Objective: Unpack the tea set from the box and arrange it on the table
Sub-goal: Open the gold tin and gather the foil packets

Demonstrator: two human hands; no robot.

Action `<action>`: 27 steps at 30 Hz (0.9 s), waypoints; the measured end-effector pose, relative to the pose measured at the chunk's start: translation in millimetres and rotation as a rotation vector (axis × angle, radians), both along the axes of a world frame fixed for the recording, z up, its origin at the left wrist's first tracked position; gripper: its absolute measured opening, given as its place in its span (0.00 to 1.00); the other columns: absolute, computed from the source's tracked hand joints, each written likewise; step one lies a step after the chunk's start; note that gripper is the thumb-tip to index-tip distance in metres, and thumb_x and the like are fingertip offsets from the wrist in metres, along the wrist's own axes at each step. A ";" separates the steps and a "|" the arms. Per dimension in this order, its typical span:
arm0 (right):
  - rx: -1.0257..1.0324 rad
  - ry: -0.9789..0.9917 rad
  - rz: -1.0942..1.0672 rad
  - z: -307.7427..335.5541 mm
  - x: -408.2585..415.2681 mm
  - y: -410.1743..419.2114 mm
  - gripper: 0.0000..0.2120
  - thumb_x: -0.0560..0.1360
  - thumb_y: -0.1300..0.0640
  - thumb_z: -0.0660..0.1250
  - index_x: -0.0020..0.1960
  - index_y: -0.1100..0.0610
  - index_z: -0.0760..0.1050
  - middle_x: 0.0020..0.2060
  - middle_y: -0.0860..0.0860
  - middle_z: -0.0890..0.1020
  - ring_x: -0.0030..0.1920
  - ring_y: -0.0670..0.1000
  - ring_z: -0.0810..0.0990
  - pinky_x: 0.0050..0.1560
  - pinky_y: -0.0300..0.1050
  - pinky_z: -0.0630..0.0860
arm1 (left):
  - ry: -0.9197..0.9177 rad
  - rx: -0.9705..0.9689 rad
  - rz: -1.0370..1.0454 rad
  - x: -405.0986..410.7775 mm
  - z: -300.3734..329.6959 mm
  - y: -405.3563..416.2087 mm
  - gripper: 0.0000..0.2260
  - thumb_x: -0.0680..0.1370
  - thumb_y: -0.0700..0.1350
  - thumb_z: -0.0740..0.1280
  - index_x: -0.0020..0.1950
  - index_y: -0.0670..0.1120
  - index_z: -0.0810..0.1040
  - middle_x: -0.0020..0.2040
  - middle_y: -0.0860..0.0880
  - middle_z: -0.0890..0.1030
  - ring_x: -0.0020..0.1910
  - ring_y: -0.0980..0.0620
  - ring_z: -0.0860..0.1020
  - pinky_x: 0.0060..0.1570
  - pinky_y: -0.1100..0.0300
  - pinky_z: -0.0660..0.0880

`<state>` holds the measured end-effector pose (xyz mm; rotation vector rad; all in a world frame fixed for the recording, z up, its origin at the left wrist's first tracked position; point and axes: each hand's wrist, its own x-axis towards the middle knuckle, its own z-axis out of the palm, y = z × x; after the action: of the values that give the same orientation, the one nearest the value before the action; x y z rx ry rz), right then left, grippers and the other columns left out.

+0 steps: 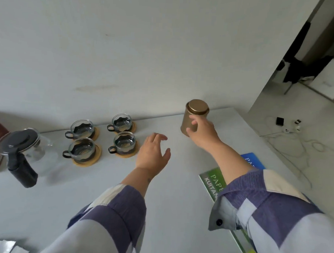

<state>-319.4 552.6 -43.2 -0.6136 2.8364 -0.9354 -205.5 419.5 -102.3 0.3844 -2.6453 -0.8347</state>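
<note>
I saw the pale grey table [103,190] spreading across most of the view, and I took the round gold metal tea canister [193,116] near its far edge as my landmark. My right hand [201,130] gripped that canister, fingers and thumb curled round its lower side, while it stood at a slight tilt; I could not tell if its base was on the table. My left hand [153,154] hovered just left of the canister and nearer to me, fingers spread and relaxed, holding nothing. Both sleeves were patchwork in purple, cream and pale blue.

Far left of the canister sat the clear glass teapot with a black lid and black handle [21,153]. Near-right of the canister, partly under my right sleeve, lay a flat green-and-white package [212,182]; I read "PAPE" and "KUITAM" before the sleeve cut the words off. Just beyond it a blue package [253,160] showed white letters too clipped to read.

Between the teapot and the canister stood four small glass cups with dark holders and handles [103,138], two by two, each on a round wooden coaster [87,161].
</note>
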 end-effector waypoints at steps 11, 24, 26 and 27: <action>0.293 0.182 0.124 -5.4 -128.4 0.8 0.21 0.78 0.42 0.55 0.71 0.41 0.63 0.66 0.53 0.68 0.65 0.58 0.65 0.63 0.52 0.68 | -0.174 0.398 0.139 -149.7 -12.8 53.2 0.43 0.70 0.56 0.73 0.77 0.45 0.53 0.74 0.50 0.59 0.72 0.51 0.62 0.63 0.60 0.64; 0.332 0.331 0.246 -17.8 -149.2 -30.5 0.24 0.75 0.36 0.57 0.68 0.43 0.65 0.60 0.55 0.68 0.58 0.59 0.71 0.55 0.52 0.71 | -0.074 0.453 0.237 -197.4 -17.5 31.9 0.37 0.67 0.52 0.75 0.71 0.48 0.62 0.62 0.52 0.74 0.53 0.55 0.73 0.46 0.61 0.68; 0.341 0.348 0.263 -18.3 -150.3 -31.5 0.23 0.76 0.37 0.56 0.68 0.44 0.65 0.60 0.56 0.68 0.57 0.59 0.71 0.54 0.52 0.71 | -0.076 0.420 0.232 -197.1 -18.6 29.6 0.37 0.67 0.53 0.76 0.71 0.48 0.62 0.63 0.51 0.74 0.58 0.52 0.74 0.48 0.61 0.68; 0.353 0.352 0.278 -17.8 -151.4 -31.7 0.23 0.76 0.37 0.56 0.68 0.44 0.65 0.60 0.56 0.68 0.56 0.59 0.71 0.53 0.51 0.71 | -0.078 0.416 0.229 -196.8 -19.7 29.3 0.37 0.67 0.53 0.76 0.71 0.48 0.62 0.63 0.51 0.74 0.60 0.51 0.74 0.48 0.61 0.68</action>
<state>-470.8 520.9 -61.0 -1.1779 2.9835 -0.2934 -402.3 448.8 -122.0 0.8204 -2.4200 -1.3112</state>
